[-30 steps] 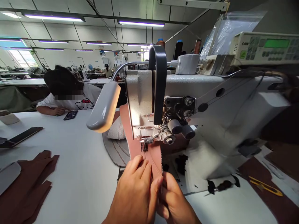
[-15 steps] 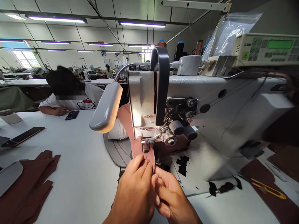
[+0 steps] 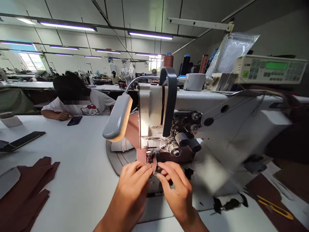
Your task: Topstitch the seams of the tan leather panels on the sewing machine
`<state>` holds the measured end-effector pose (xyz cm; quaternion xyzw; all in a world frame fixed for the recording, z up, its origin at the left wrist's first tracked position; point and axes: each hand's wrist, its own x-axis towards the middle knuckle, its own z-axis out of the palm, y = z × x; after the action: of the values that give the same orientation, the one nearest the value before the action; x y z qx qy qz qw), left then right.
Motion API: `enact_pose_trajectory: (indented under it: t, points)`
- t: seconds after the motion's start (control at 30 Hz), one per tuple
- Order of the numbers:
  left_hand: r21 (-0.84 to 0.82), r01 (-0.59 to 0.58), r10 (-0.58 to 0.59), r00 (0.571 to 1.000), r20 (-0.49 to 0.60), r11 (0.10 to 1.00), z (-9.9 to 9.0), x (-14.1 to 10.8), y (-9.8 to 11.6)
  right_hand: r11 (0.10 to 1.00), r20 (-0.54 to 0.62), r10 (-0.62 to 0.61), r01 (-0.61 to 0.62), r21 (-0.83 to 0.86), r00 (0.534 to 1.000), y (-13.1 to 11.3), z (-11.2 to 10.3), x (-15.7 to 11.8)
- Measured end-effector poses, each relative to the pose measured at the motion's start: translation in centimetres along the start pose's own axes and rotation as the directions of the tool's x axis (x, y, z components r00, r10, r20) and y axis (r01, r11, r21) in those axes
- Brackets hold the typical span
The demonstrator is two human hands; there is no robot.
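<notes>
A strip of reddish-brown fabric (image 3: 142,155) runs under the presser foot (image 3: 151,156) of a large sewing machine (image 3: 151,111). My left hand (image 3: 132,183) lies over the near end of the fabric, its fingers bent and pressed onto it just in front of the foot. At the fabric's right edge, my right hand (image 3: 177,190) pinches the edge between thumb and fingertips. The hands are close together, slightly apart at the fingertips. Behind the needle area more of the brown piece (image 3: 132,125) rises at the left of the machine head. My fingers hide the near edge of the fabric.
A grey lamp (image 3: 118,117) hangs left of the machine head. Brown cut pieces (image 3: 31,190) lie at the left of the white table (image 3: 82,180). Black scraps and yellow snips (image 3: 275,207) lie to the right. Across the table sits a person (image 3: 79,100) beside a phone (image 3: 74,120).
My hands have separated slightly, the right one moving up to the fabric's edge beside the foot. Less fabric shows in front of the foot. The camera view has shifted.
</notes>
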<state>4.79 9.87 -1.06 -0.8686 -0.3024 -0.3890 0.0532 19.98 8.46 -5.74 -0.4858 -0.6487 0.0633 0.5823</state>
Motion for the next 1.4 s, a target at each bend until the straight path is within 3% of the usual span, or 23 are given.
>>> enact_pose_trajectory:
  t: [0.07,0.13,0.43,0.77,0.97,1.17,1.4]
  points:
    - [-0.076,-0.038,0.034,0.998,-0.061,0.996,0.1,-0.5,-0.9,0.962,0.001,-0.250,0.248,-0.112,0.968,0.5,0.0,0.7]
    - [-0.141,-0.076,0.064,0.994,-0.086,0.987,0.2,-0.8,-1.4,0.936,0.055,-0.334,0.338,-0.096,0.941,0.5,-0.1,1.5]
    - [-0.211,-0.069,0.061,0.997,-0.045,0.975,0.0,0.0,-1.7,0.933,0.126,-0.343,0.353,-0.070,0.931,0.3,-0.5,2.9]
    - [-0.253,0.009,0.005,0.999,0.053,0.967,0.3,0.8,-3.3,0.955,0.179,-0.223,0.252,-0.159,0.958,1.3,-0.5,3.5]
    - [-0.289,0.080,-0.053,0.994,0.101,0.954,0.2,1.2,-3.8,0.969,0.216,-0.023,0.075,-0.234,0.976,2.0,-0.6,3.8]
    - [-0.282,0.086,-0.061,0.994,0.094,0.956,0.2,1.1,-3.9,0.991,0.482,0.089,-0.028,-0.131,0.872,2.3,-0.9,4.8]
    - [-0.273,0.068,-0.042,0.994,0.100,0.960,0.3,1.4,-4.1,0.990,0.537,0.133,-0.089,-0.106,0.833,2.1,-1.3,5.5]
